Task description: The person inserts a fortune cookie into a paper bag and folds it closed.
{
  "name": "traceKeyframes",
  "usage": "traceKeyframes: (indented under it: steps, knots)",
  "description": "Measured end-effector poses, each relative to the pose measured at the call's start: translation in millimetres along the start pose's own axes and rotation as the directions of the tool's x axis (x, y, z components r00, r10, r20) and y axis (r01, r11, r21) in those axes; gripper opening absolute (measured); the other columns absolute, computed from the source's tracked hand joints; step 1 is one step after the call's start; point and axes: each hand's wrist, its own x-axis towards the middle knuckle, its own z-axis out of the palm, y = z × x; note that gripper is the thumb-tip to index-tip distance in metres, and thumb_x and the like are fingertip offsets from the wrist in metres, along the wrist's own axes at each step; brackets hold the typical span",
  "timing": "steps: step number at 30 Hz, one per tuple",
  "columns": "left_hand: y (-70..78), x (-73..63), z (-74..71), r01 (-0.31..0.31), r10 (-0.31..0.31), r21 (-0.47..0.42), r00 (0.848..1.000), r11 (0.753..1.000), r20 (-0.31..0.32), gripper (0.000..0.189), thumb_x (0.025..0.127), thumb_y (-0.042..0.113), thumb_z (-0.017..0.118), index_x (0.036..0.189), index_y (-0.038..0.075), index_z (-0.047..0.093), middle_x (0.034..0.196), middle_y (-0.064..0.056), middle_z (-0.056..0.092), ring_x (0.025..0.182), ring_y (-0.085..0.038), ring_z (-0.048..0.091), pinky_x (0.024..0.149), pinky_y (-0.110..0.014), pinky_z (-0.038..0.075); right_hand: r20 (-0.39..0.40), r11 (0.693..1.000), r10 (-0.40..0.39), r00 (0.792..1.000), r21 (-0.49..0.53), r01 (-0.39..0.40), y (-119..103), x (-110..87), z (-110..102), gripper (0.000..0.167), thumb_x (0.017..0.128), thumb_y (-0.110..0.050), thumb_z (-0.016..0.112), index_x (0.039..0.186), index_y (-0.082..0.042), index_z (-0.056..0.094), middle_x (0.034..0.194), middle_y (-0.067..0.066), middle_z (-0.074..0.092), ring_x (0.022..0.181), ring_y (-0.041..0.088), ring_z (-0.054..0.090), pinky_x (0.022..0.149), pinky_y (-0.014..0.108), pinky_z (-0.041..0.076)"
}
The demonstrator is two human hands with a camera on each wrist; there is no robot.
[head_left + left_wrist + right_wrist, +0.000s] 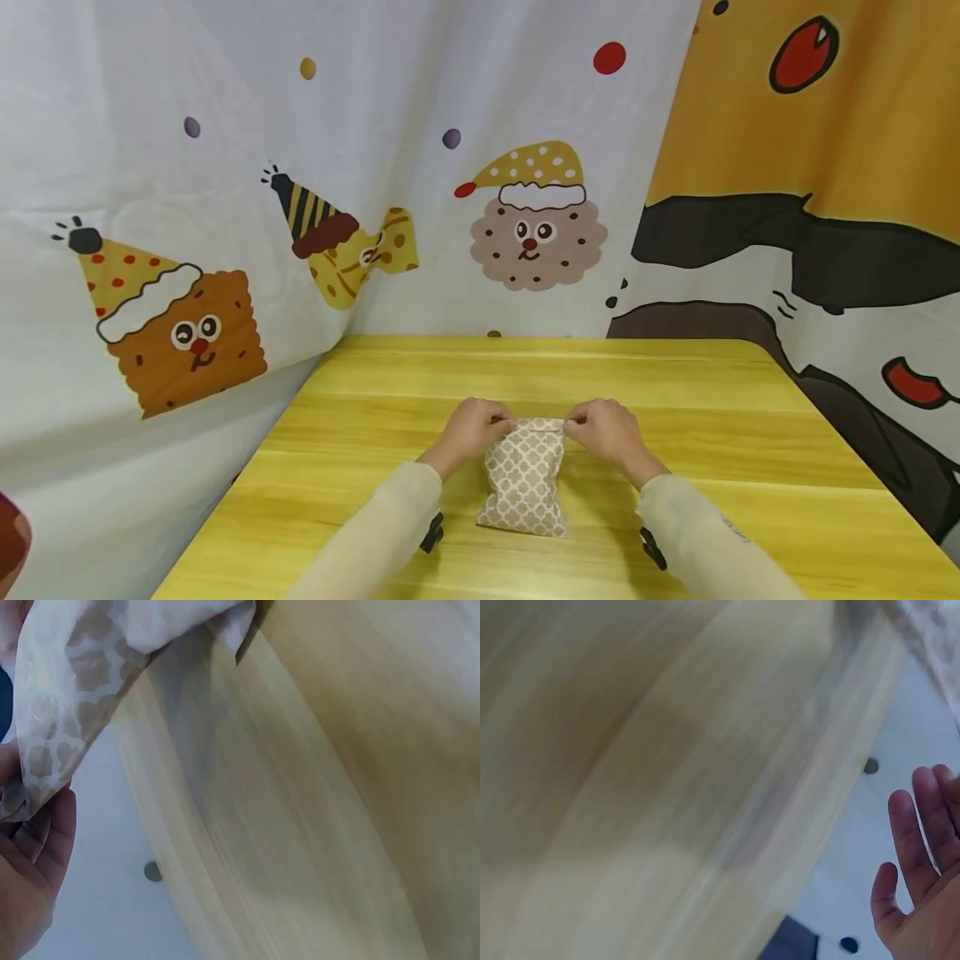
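A beige paper bag point(525, 479) with a white lattice pattern stands or is held up over the yellow wooden table, its top edge folded over. At its upper left corner my left hand point(477, 427) pinches the paper; the left wrist view shows the fingers of this hand point(34, 862) curled at the corner of the bag point(71, 697). My right hand point(606, 429) pinches the upper right corner. In the right wrist view, several fingers of that hand point(922, 877) are spread apart, while its pinching fingertips are cut off by the frame.
The wooden table point(360, 483) has its far edge against a hanging curtain point(420, 83) printed with cartoon biscuits and dots. Cloth also hangs along the right side. A reddish-brown object point(11, 533) shows partly at the lower left edge.
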Motion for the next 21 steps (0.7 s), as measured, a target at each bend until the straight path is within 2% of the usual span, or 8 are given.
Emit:
traceKeyframes:
  steps: [3, 6, 7, 10, 12, 15, 18, 21]
  knots:
    - [-4.3, -1.1, -4.7, 0.021, -0.021, -0.029, 1.0, 0.999, 0.002, 0.015, 0.098, 0.021, 0.064, 0.095, 0.014, 0.077, 0.079, 0.008, 0.068, 0.062, -0.006, 0.053, 0.06, -0.025, 0.048, 0.06, 0.975, 0.077, 0.995, 0.204, -0.088, 3, -0.6, 0, 0.027, 0.097, -0.024, 0.058, 0.074, -0.014, 0.069, 0.074, -0.002, 0.064, 0.058, 0.014, 0.051, 0.055, 0.033, 0.044]
    - [-5.7, -0.7, -5.1, 0.045, -0.044, -0.106, 0.999, 0.993, 0.012, 0.014, 0.098, 0.023, 0.066, 0.097, 0.014, 0.077, 0.086, 0.007, 0.07, 0.071, -0.005, 0.06, 0.066, -0.025, 0.052, 0.118, 0.906, 0.139, 0.983, 0.385, -0.175, -3, 0.4, 4, 0.025, 0.098, -0.029, 0.062, 0.095, -0.008, 0.076, 0.103, 0.007, 0.071, 0.082, 0.021, 0.064, 0.076, 0.045, 0.053]
    - [-6.3, -1.3, -4.7, 0.061, -0.059, -0.131, 0.998, 0.99, 0.016, 0.015, 0.098, 0.023, 0.066, 0.095, 0.013, 0.077, 0.086, 0.005, 0.07, 0.07, -0.006, 0.059, 0.065, -0.025, 0.052, 0.126, 0.892, 0.144, 0.982, 0.413, -0.184, -4, 0.2, 6, 0.024, 0.098, -0.027, 0.064, 0.101, -0.007, 0.076, 0.105, 0.006, 0.071, 0.086, 0.022, 0.065, 0.079, 0.047, 0.053]
    - [-12.7, -6.1, -3.3, 0.139, -0.137, -0.249, 0.99, 0.959, 0.024, 0.016, 0.098, 0.021, 0.066, 0.091, 0.01, 0.076, 0.084, -0.007, 0.07, 0.066, -0.011, 0.058, 0.058, -0.025, 0.049, 0.115, 0.872, 0.173, 0.978, 0.443, -0.206, -2, -2.4, 13, 0.019, 0.097, -0.019, 0.067, 0.089, -0.005, 0.076, 0.097, 0.005, 0.071, 0.081, 0.019, 0.062, 0.075, 0.045, 0.053]
    - [-18.6, -8.6, -3.6, 0.194, -0.195, -0.317, 0.98, 0.928, 0.027, 0.016, 0.097, 0.018, 0.066, 0.087, 0.008, 0.075, 0.081, -0.015, 0.069, 0.061, -0.015, 0.054, 0.053, -0.026, 0.045, 0.105, 0.861, 0.195, 0.975, 0.457, -0.222, 2, -3.9, 17, 0.018, 0.097, -0.016, 0.066, 0.089, -0.004, 0.076, 0.097, 0.005, 0.071, 0.081, 0.018, 0.063, 0.076, 0.043, 0.055]
    - [-25.1, -7.5, -5.0, 0.245, -0.25, -0.388, 0.967, 0.888, 0.037, 0.016, 0.097, 0.016, 0.066, 0.088, 0.005, 0.074, 0.082, -0.023, 0.067, 0.061, -0.024, 0.055, 0.053, -0.031, 0.046, 0.093, 0.84, 0.217, 0.972, 0.489, -0.235, 8, -3.1, 21, 0.02, 0.099, -0.015, 0.062, 0.099, 0.0, 0.075, 0.102, 0.008, 0.07, 0.085, 0.021, 0.065, 0.079, 0.043, 0.056]
    - [-30.6, -2.1, -7.1, 0.263, -0.27, -0.388, 0.962, 0.883, 0.037, 0.016, 0.099, 0.016, 0.064, 0.097, 0.003, 0.074, 0.091, -0.022, 0.069, 0.074, -0.031, 0.063, 0.064, -0.038, 0.054, 0.092, 0.837, 0.219, 0.971, 0.495, -0.235, 16, -1.7, 20, 0.031, 0.104, -0.019, 0.055, 0.122, 0.004, 0.066, 0.113, 0.016, 0.068, 0.097, 0.03, 0.067, 0.087, 0.047, 0.054]
    - [-40.5, 0.1, -12.1, 0.277, -0.285, -0.287, 0.958, 0.917, 0.014, 0.021, 0.101, 0.018, 0.06, 0.109, 0.002, 0.072, 0.099, -0.016, 0.069, 0.086, -0.032, 0.066, 0.072, -0.042, 0.056, 0.061, 0.912, 0.199, 0.978, 0.354, -0.208, 32, -4.8, 10, 0.043, 0.107, -0.023, 0.047, 0.139, 0.005, 0.052, 0.123, 0.024, 0.062, 0.107, 0.039, 0.063, 0.09, 0.052, 0.051]
